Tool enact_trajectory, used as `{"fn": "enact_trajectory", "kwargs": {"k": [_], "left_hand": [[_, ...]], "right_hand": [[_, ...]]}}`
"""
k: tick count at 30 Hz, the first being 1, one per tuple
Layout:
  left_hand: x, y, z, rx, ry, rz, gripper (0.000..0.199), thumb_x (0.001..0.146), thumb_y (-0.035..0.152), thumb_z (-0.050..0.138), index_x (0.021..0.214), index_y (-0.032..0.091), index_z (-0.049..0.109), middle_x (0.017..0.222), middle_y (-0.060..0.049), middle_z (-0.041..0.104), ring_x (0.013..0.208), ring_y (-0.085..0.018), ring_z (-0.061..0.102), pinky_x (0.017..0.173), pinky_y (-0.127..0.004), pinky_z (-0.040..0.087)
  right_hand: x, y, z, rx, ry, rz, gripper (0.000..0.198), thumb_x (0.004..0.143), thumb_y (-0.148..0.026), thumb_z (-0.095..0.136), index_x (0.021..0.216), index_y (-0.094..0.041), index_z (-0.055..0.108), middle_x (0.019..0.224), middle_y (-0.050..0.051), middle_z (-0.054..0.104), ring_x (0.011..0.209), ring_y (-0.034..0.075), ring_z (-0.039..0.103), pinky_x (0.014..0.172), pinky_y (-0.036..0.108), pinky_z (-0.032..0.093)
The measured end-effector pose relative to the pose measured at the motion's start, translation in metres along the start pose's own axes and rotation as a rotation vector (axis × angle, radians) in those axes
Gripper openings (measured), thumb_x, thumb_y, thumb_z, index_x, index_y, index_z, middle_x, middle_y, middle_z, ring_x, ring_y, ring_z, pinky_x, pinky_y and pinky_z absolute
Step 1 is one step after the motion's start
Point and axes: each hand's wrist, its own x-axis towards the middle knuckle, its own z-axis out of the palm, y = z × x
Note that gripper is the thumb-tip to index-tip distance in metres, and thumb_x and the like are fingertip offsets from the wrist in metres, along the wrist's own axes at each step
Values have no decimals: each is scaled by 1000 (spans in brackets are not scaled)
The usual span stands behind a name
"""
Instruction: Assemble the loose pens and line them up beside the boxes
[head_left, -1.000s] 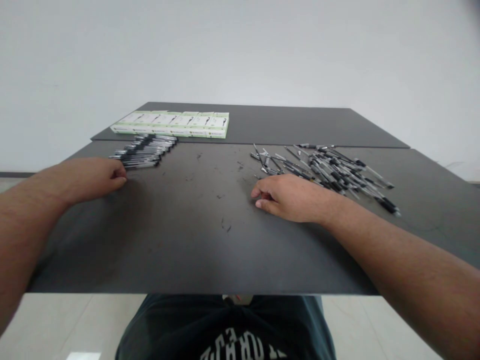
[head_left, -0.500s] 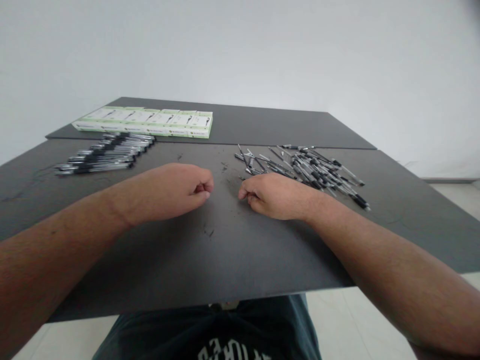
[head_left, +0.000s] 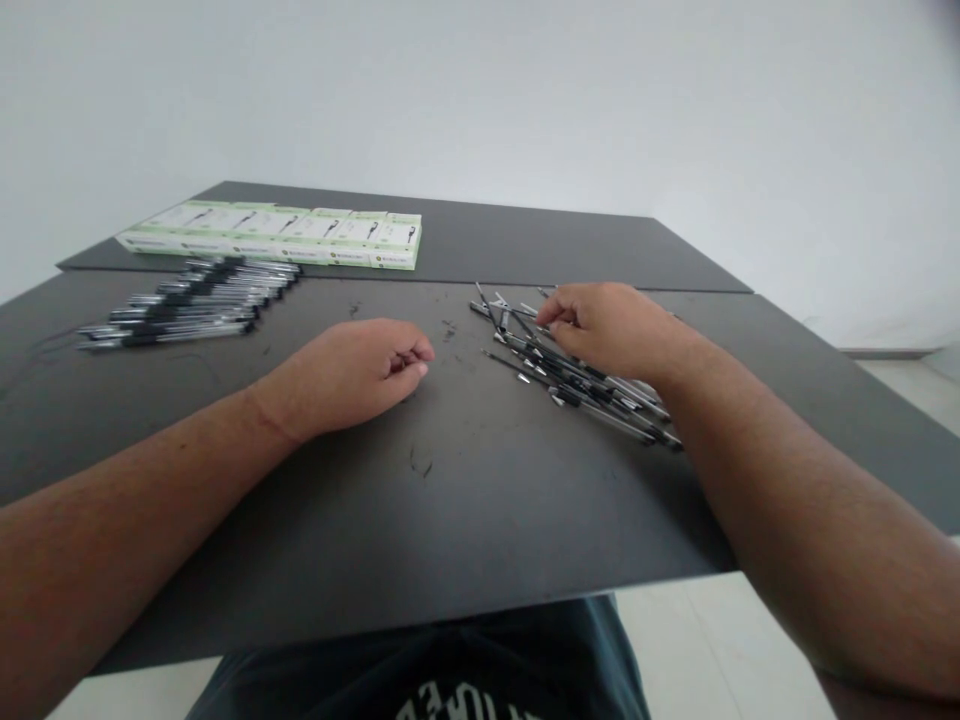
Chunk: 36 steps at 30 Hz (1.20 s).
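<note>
My left hand point(head_left: 360, 372) hovers or rests left of the table's middle, its fingers curled in and the thumb close to them. Whatever those fingers hold, if anything, is hidden. Over the loose pile of pens and pen parts point(head_left: 600, 392) is my right hand point(head_left: 604, 325), fingers bent down with thumb and forefinger close together; I cannot make out anything between them. The pile shows clear barrels, black grips and thin refills lying crosswise. Part of it is covered by my right hand and forearm.
A row of clear pens with black grips point(head_left: 195, 300) lies side by side at the left. Behind it stands a row of white and green boxes point(head_left: 300, 235). Dark scribble-like marks point(head_left: 420, 463) show on the grey table point(head_left: 465, 530). A seam crosses the tabletop.
My right hand has moved from the table's middle to the right and away from me, over the pile. Its near pens are now uncovered. My left hand has stayed nearly in place.
</note>
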Motion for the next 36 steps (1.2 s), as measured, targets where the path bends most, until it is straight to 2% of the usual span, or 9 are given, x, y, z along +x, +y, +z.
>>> {"fn": "enact_trajectory", "kwargs": {"k": [9, 15, 22, 29, 36], "left_hand": [[0, 6, 5, -33, -23, 68, 39, 100, 45, 52, 116, 27, 83, 108, -7, 88, 101, -28, 81, 92, -40, 61], [-1, 2, 6, -47, -30, 57, 40, 99, 47, 52, 115, 27, 82, 110, -8, 88, 103, -30, 82, 92, -41, 61], [1, 1, 7, -21, -55, 50, 41, 97, 50, 52, 114, 29, 83, 107, -7, 88, 101, -30, 82, 90, -41, 61], [2, 2, 7, -20, -52, 58, 42, 97, 50, 51, 113, 28, 82, 104, -6, 87, 98, -30, 81, 89, -41, 59], [3, 4, 6, -39, -82, 48, 45, 96, 53, 49, 112, 27, 81, 107, -8, 86, 101, -31, 80, 90, -42, 58]], "right_hand": [[4, 11, 4, -34, -87, -15, 37, 94, -28, 67, 124, -26, 90, 112, 5, 89, 96, 26, 79, 88, 35, 56], [9, 32, -7, -121, -144, 59, 38, 93, -27, 68, 123, -26, 92, 108, 8, 90, 96, 30, 81, 85, 38, 57], [13, 55, -12, -159, -224, 66, 25, 88, -23, 69, 101, -26, 91, 96, 4, 89, 87, 25, 79, 75, 34, 52], [12, 50, -4, -129, -328, 41, 18, 86, -21, 72, 94, -24, 88, 86, 4, 86, 81, 23, 77, 70, 33, 49], [17, 46, 2, -198, -384, 81, 20, 90, -25, 75, 101, -24, 92, 91, 5, 88, 83, 23, 78, 73, 32, 50]]}}
